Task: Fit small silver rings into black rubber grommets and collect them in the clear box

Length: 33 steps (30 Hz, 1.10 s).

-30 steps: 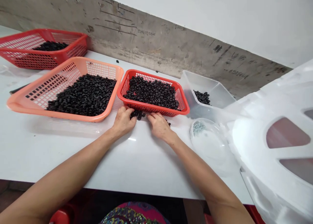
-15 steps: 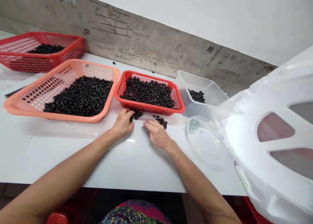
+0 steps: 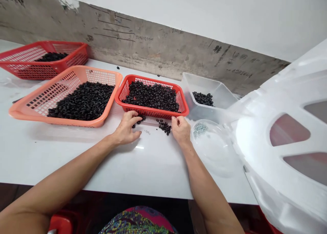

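My left hand (image 3: 126,128) rests on the white table (image 3: 63,152) with its fingers curled beside a few black ring-shaped beads (image 3: 138,120). My right hand (image 3: 181,130) has its bunched fingertips at the front rim of a red plastic basket (image 3: 150,113), just right of a small bead cluster (image 3: 164,127). That basket holds a heap of the beads (image 3: 150,97). A larger salmon-orange basket (image 3: 102,70) to the left holds a bigger heap (image 3: 81,102). Whether my right fingers pinch anything is hidden.
A third red basket (image 3: 51,69) with beads stands at the far left. On the right are a clear plastic box (image 3: 223,92) with some beads and a clear round dish (image 3: 214,148) with silvery bits. A large white moulded object (image 3: 281,165) fills the right side, with a stained wall (image 3: 153,46) behind.
My right hand has moved right, past the bead cluster to the red basket's rim. My left hand has drawn back slightly from the beads. The whole view has shifted a little.
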Each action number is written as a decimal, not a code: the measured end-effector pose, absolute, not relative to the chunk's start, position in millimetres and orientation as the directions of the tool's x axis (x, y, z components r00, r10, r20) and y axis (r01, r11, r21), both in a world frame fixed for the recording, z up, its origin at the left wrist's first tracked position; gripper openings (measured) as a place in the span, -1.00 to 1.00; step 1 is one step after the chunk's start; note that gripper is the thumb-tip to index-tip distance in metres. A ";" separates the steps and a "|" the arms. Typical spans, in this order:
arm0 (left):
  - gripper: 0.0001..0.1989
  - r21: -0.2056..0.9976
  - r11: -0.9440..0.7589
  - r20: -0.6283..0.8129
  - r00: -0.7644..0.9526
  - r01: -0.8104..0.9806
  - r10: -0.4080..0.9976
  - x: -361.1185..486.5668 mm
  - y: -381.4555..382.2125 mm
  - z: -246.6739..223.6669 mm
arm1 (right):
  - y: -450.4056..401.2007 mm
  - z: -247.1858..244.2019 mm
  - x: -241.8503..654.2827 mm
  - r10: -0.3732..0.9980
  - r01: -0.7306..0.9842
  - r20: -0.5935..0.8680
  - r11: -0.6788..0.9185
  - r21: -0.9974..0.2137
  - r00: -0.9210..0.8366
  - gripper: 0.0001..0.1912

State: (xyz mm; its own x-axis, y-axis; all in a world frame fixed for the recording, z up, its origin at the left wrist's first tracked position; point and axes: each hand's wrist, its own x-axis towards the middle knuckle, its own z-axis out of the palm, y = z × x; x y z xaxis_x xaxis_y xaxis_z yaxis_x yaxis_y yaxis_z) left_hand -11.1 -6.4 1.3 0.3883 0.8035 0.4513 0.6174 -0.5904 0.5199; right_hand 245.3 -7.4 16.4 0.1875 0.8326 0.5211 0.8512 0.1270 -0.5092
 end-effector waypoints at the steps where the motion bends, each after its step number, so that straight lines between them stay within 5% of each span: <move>1: -0.51 0.492 -0.629 0.430 0.460 0.601 0.777 -12.1 -7.7 3.7 | -7.6 16.4 244.9 0.834 0.856 0.518 0.118 -0.503 0.190 -0.67; 7: -0.38 0.381 -0.650 0.308 0.573 0.658 0.760 -14.6 -8.4 2.9 | -4.1 8.6 246.2 0.824 0.849 0.540 0.154 -0.506 0.172 -0.63; 16: -0.33 0.343 -0.635 0.429 0.486 0.692 0.762 -10.9 -1.8 -10.1 | -1.1 -2.1 240.8 0.779 0.851 0.621 0.262 -0.455 0.092 -0.81; 23: -0.73 0.475 -0.590 0.472 0.376 0.653 0.797 -21.0 1.6 10.4 | -3.6 2.3 243.4 0.703 0.841 0.711 0.390 -0.374 -0.009 -0.76; 33: -0.81 0.322 -0.611 0.284 0.543 0.723 0.791 -25.1 1.5 13.5 | -4.2 3.2 248.5 0.746 0.857 0.665 0.324 -0.401 0.029 -0.73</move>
